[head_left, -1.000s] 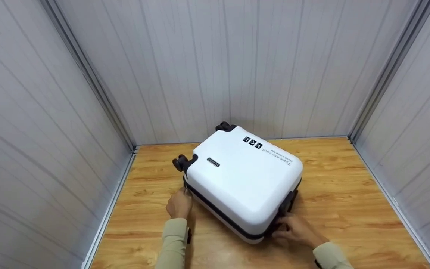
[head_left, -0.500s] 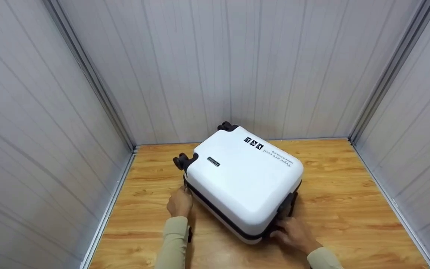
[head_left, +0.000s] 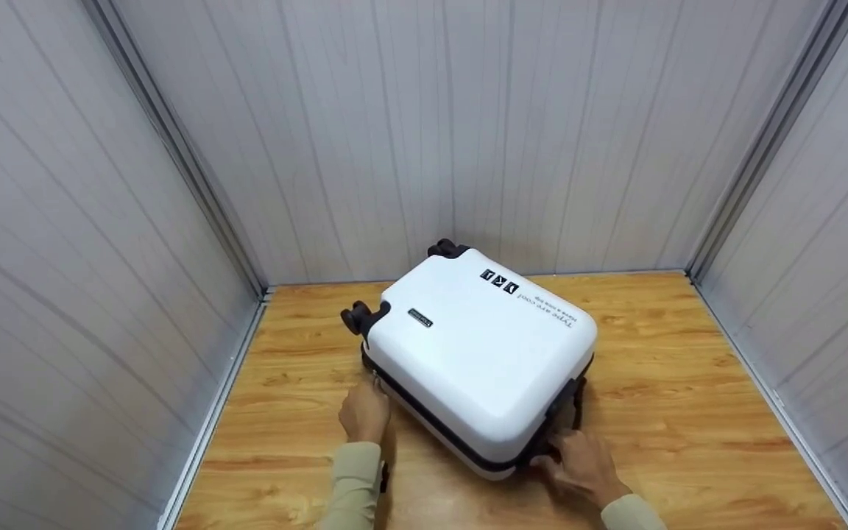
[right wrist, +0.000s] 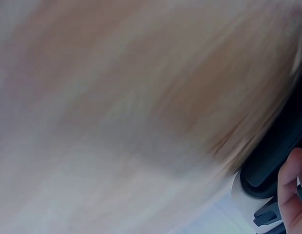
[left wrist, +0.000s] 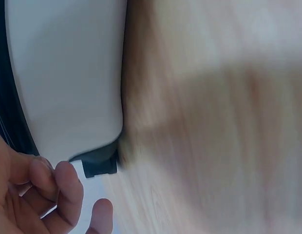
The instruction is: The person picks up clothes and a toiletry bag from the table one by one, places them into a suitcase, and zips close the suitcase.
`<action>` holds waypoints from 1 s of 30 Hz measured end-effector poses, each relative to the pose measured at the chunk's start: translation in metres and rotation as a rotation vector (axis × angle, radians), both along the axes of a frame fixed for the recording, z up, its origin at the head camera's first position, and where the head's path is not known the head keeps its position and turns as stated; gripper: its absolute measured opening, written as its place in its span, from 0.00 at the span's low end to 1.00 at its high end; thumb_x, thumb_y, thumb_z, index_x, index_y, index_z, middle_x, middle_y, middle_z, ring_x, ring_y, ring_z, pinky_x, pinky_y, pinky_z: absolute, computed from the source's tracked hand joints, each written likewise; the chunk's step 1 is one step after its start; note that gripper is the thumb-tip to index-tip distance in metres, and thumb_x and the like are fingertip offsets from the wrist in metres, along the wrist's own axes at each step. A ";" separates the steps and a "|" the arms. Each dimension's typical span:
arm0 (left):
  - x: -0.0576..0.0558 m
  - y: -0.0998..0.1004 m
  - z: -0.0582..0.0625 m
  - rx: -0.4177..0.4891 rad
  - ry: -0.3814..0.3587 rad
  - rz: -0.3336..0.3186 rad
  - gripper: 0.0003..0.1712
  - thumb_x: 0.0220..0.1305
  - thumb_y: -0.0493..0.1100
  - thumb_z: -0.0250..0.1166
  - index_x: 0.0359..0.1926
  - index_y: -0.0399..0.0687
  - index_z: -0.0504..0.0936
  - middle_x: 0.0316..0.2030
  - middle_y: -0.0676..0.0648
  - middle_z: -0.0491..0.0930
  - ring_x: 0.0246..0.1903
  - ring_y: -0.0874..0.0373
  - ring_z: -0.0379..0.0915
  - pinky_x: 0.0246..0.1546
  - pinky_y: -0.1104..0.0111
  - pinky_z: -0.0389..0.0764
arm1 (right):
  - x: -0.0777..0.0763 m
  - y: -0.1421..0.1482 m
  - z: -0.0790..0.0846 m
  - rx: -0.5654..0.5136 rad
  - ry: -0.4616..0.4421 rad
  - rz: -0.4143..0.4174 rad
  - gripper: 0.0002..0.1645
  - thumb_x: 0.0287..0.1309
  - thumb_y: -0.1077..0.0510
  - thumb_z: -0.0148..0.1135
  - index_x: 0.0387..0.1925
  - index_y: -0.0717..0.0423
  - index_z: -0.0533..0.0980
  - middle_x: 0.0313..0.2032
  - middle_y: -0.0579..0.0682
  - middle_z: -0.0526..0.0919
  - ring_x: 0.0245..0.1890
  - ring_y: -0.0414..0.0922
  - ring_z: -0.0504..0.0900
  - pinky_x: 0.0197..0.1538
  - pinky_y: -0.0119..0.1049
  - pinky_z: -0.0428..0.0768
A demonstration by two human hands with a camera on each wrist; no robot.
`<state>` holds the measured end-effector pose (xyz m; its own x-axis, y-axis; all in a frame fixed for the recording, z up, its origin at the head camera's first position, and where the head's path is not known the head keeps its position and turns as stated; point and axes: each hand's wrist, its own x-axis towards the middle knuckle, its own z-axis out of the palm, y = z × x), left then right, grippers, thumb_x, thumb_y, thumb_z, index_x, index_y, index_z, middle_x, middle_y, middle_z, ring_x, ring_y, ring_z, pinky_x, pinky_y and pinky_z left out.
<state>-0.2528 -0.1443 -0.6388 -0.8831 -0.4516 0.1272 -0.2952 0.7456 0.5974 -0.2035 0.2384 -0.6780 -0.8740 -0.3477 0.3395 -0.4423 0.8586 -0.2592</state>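
Note:
A white hard-shell suitcase (head_left: 479,346) lies flat on the floor, wheels toward the far left. A black zipper band (head_left: 431,419) runs round its side. My left hand (head_left: 365,414) pinches a small zipper pull (head_left: 375,377) on that band, near the front wheel corner. In the left wrist view, the curled left fingers (left wrist: 68,190) are close against the suitcase side; the pull is hidden there. My right hand (head_left: 582,464) holds the near right end, with fingertips partly hidden below the black side handle (head_left: 562,401). In the right wrist view, a right finger (right wrist: 290,180) lies beside black trim (right wrist: 268,161).
Black wheels (head_left: 356,318) stick out from the suitcase's far left end. Wood-look floor (head_left: 689,412) surrounds it. Pale panel walls (head_left: 424,132) stand behind and on both sides, with the far wall close to the rear wheel (head_left: 444,248).
My left hand has moved slightly right and toward me along the zipper band with the pull. My right hand has shifted a little, its fingers nearer the handle. The suitcase stays in place.

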 end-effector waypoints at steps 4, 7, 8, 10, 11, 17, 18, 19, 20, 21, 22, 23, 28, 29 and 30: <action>0.014 0.013 -0.004 -0.015 0.047 -0.002 0.12 0.74 0.47 0.58 0.39 0.48 0.87 0.32 0.38 0.87 0.30 0.36 0.84 0.25 0.45 0.80 | 0.002 -0.002 0.002 0.021 -0.060 -0.049 0.20 0.48 0.33 0.74 0.25 0.42 0.82 0.22 0.38 0.78 0.18 0.34 0.64 0.19 0.31 0.62; 0.025 0.023 -0.006 -0.023 0.074 0.005 0.11 0.74 0.46 0.59 0.41 0.50 0.87 0.30 0.38 0.87 0.28 0.38 0.84 0.22 0.47 0.79 | 0.003 -0.003 0.004 0.024 -0.100 -0.074 0.21 0.48 0.32 0.73 0.22 0.41 0.79 0.21 0.38 0.77 0.17 0.36 0.63 0.19 0.32 0.61; 0.028 0.026 -0.006 -0.028 0.080 0.007 0.11 0.74 0.45 0.59 0.41 0.50 0.87 0.29 0.39 0.87 0.27 0.38 0.84 0.21 0.48 0.78 | 0.003 -0.003 0.004 0.023 -0.113 -0.080 0.22 0.48 0.31 0.73 0.21 0.41 0.78 0.21 0.38 0.76 0.17 0.36 0.63 0.19 0.33 0.61; 0.035 0.034 -0.007 -0.036 0.090 0.008 0.10 0.73 0.45 0.60 0.39 0.49 0.87 0.28 0.39 0.86 0.25 0.39 0.83 0.20 0.49 0.78 | 0.004 -0.004 0.004 0.020 -0.131 -0.091 0.22 0.48 0.31 0.72 0.20 0.40 0.77 0.20 0.38 0.76 0.17 0.37 0.63 0.19 0.34 0.61; 0.039 0.039 -0.008 -0.042 0.093 0.004 0.10 0.73 0.45 0.60 0.40 0.49 0.87 0.28 0.39 0.86 0.25 0.39 0.83 0.21 0.49 0.78 | 0.004 -0.005 0.005 0.019 -0.139 -0.097 0.23 0.48 0.31 0.72 0.20 0.40 0.77 0.20 0.38 0.76 0.17 0.37 0.63 0.19 0.35 0.61; 0.058 0.064 -0.008 -0.057 0.141 -0.039 0.09 0.72 0.42 0.62 0.43 0.47 0.88 0.27 0.39 0.86 0.23 0.40 0.82 0.21 0.50 0.78 | 0.008 -0.014 0.007 0.010 -0.179 -0.144 0.26 0.49 0.28 0.71 0.17 0.40 0.74 0.20 0.39 0.78 0.16 0.39 0.68 0.20 0.39 0.64; 0.060 0.067 -0.007 -0.058 0.146 -0.045 0.09 0.72 0.42 0.62 0.42 0.47 0.88 0.26 0.39 0.86 0.23 0.40 0.82 0.20 0.50 0.78 | 0.009 -0.017 0.007 0.010 -0.187 -0.154 0.27 0.49 0.27 0.70 0.17 0.40 0.73 0.19 0.39 0.77 0.16 0.39 0.68 0.20 0.40 0.65; 0.062 0.070 -0.007 -0.060 0.150 -0.050 0.08 0.72 0.42 0.62 0.42 0.47 0.88 0.25 0.39 0.86 0.22 0.41 0.81 0.20 0.51 0.78 | 0.009 -0.020 0.007 0.008 -0.196 -0.162 0.28 0.49 0.27 0.70 0.16 0.40 0.72 0.18 0.39 0.76 0.16 0.40 0.69 0.20 0.40 0.65; 0.063 0.072 -0.007 -0.061 0.151 -0.051 0.08 0.71 0.41 0.62 0.40 0.46 0.87 0.25 0.39 0.85 0.22 0.41 0.81 0.19 0.51 0.77 | 0.010 -0.023 0.007 0.008 -0.200 -0.171 0.29 0.49 0.27 0.69 0.15 0.40 0.71 0.17 0.39 0.75 0.15 0.40 0.68 0.19 0.40 0.65; 0.065 0.075 -0.007 -0.058 0.151 -0.055 0.07 0.71 0.42 0.63 0.40 0.47 0.87 0.25 0.40 0.85 0.21 0.42 0.81 0.19 0.52 0.77 | 0.010 -0.026 0.007 0.008 -0.203 -0.178 0.30 0.50 0.26 0.69 0.14 0.40 0.70 0.16 0.40 0.74 0.15 0.41 0.68 0.19 0.40 0.65; 0.066 0.077 -0.008 -0.057 0.155 -0.060 0.07 0.71 0.41 0.63 0.39 0.47 0.87 0.24 0.40 0.85 0.21 0.42 0.81 0.19 0.52 0.77 | 0.011 -0.029 0.007 0.009 -0.200 -0.184 0.31 0.50 0.26 0.69 0.14 0.41 0.70 0.15 0.40 0.73 0.15 0.41 0.68 0.19 0.40 0.64; 0.068 0.079 -0.008 -0.055 0.155 -0.066 0.07 0.71 0.41 0.63 0.38 0.47 0.86 0.24 0.40 0.85 0.21 0.43 0.81 0.19 0.53 0.77 | 0.011 -0.033 0.007 0.012 -0.192 -0.193 0.31 0.49 0.25 0.68 0.13 0.40 0.69 0.15 0.41 0.73 0.14 0.42 0.69 0.18 0.40 0.64; 0.071 0.087 -0.010 -0.063 0.177 -0.086 0.09 0.70 0.42 0.63 0.30 0.49 0.81 0.21 0.42 0.83 0.20 0.42 0.81 0.17 0.54 0.74 | 0.012 -0.050 0.009 0.010 -0.177 -0.235 0.33 0.50 0.24 0.67 0.12 0.42 0.69 0.14 0.45 0.75 0.12 0.45 0.70 0.16 0.42 0.64; 0.072 0.088 -0.010 -0.068 0.180 -0.087 0.10 0.70 0.42 0.63 0.28 0.49 0.79 0.20 0.42 0.83 0.20 0.42 0.81 0.17 0.54 0.73 | 0.011 -0.053 0.009 0.006 -0.177 -0.241 0.33 0.50 0.25 0.67 0.12 0.42 0.69 0.14 0.46 0.76 0.12 0.46 0.71 0.15 0.42 0.64; 0.072 0.088 -0.010 -0.073 0.185 -0.087 0.11 0.70 0.42 0.63 0.28 0.50 0.78 0.19 0.42 0.82 0.20 0.41 0.81 0.16 0.54 0.73 | 0.011 -0.056 0.010 0.001 -0.179 -0.246 0.32 0.50 0.25 0.67 0.13 0.43 0.70 0.14 0.46 0.77 0.12 0.47 0.72 0.15 0.43 0.65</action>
